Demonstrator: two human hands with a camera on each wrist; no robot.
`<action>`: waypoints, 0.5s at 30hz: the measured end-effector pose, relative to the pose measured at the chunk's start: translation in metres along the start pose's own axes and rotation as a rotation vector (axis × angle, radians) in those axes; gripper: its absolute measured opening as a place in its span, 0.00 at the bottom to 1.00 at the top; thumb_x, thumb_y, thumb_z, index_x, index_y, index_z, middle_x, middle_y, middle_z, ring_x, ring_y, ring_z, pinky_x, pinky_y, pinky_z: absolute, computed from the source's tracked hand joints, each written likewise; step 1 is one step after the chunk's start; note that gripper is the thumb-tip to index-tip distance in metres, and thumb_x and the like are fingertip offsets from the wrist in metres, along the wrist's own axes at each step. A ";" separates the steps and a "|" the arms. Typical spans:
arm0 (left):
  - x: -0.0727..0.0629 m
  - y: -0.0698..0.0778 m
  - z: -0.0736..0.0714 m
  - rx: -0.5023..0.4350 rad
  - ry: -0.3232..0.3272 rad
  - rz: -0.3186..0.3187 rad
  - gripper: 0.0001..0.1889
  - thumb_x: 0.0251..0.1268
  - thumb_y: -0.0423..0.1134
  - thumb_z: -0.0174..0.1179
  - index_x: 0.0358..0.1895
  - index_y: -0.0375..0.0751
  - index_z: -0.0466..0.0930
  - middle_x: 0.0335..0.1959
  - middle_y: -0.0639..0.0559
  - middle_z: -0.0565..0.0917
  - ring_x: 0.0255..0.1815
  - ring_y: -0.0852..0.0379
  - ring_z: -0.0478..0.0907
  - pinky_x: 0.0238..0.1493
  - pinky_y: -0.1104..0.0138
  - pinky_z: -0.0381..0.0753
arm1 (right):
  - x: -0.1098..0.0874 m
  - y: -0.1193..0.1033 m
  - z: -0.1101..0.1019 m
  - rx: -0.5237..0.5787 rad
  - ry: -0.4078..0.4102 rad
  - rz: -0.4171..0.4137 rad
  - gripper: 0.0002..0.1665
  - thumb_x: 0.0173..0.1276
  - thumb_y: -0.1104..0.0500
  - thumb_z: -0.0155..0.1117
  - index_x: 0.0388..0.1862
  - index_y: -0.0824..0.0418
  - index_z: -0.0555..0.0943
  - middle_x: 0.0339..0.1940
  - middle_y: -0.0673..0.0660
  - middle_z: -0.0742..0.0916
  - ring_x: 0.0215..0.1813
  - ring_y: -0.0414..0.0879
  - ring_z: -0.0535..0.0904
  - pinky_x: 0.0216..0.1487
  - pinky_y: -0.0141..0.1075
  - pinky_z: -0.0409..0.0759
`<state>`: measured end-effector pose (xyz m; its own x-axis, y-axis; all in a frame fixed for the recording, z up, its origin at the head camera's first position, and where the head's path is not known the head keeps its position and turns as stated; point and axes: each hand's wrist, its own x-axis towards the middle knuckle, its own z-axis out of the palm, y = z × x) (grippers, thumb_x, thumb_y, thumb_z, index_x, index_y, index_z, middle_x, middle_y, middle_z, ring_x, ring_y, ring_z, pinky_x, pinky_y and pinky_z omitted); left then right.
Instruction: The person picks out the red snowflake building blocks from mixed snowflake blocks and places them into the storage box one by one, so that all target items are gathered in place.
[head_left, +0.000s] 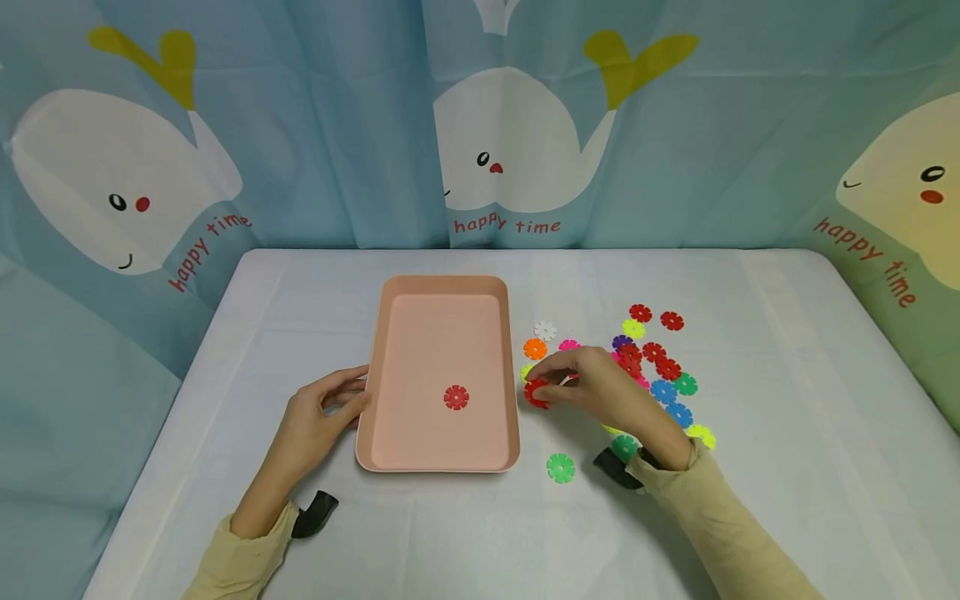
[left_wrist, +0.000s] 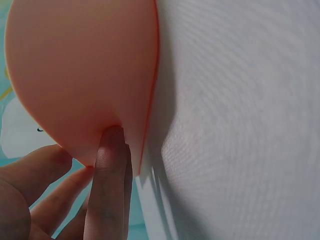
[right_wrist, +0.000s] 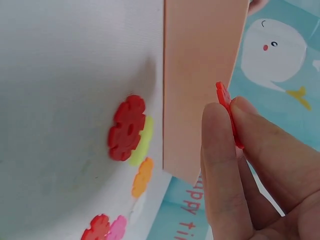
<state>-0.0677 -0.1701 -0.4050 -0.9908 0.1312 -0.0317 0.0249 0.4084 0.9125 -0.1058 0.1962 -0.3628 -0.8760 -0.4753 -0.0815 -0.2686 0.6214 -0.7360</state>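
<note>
So the right hand (head_left: 596,385) has its fingers pinched shut on a red notched disc (right_wrist: 228,114), just off the right side of the pink tray (head_left: 431,342) mid-frame, where another red disc (head_left: 456,397) lies. Left hand's (head_left: 317,414) bent fingers hold the tray's left edge, and loose colourful discs (head_left: 654,352) sit right of centre on the bench (head_left: 780,392).

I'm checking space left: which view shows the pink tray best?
The head view: it shows the whole pink tray from above, interior included. The left wrist shows only outer wall, touched by the left hand; the right wrist, part of another outer wall.
</note>
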 end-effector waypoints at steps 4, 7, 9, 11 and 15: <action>0.000 0.000 0.000 0.001 0.004 0.010 0.20 0.70 0.35 0.62 0.63 0.35 0.77 0.48 0.39 0.86 0.46 0.48 0.86 0.38 0.67 0.88 | 0.004 -0.004 0.000 0.032 -0.020 -0.012 0.11 0.62 0.64 0.73 0.44 0.59 0.88 0.36 0.50 0.88 0.36 0.40 0.84 0.41 0.29 0.86; 0.000 0.000 0.000 -0.006 0.004 0.008 0.20 0.70 0.34 0.62 0.63 0.35 0.77 0.49 0.38 0.86 0.47 0.47 0.86 0.38 0.67 0.88 | 0.007 -0.008 0.000 0.057 -0.027 -0.025 0.11 0.62 0.65 0.73 0.45 0.62 0.87 0.37 0.52 0.88 0.35 0.41 0.85 0.41 0.30 0.87; 0.000 0.000 0.001 -0.012 0.002 0.004 0.20 0.70 0.34 0.62 0.63 0.35 0.77 0.49 0.38 0.86 0.47 0.47 0.85 0.38 0.67 0.88 | 0.009 -0.010 0.001 0.059 -0.024 -0.029 0.12 0.62 0.65 0.73 0.45 0.62 0.87 0.38 0.53 0.89 0.35 0.41 0.85 0.41 0.31 0.87; 0.000 0.000 0.001 -0.019 0.000 0.002 0.20 0.70 0.34 0.62 0.63 0.35 0.77 0.50 0.38 0.86 0.47 0.47 0.85 0.38 0.67 0.88 | 0.011 -0.012 0.002 0.078 -0.026 -0.031 0.13 0.62 0.65 0.73 0.46 0.64 0.87 0.39 0.55 0.89 0.35 0.43 0.86 0.40 0.32 0.87; 0.000 0.001 0.001 -0.024 -0.003 0.006 0.21 0.70 0.34 0.62 0.63 0.35 0.77 0.50 0.38 0.86 0.48 0.47 0.85 0.38 0.68 0.88 | 0.015 -0.015 0.003 0.094 -0.025 -0.031 0.13 0.62 0.65 0.73 0.47 0.66 0.87 0.40 0.57 0.89 0.34 0.44 0.87 0.41 0.34 0.88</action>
<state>-0.0676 -0.1693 -0.4047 -0.9903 0.1360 -0.0272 0.0276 0.3855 0.9223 -0.1132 0.1778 -0.3546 -0.8572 -0.5098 -0.0735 -0.2557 0.5450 -0.7985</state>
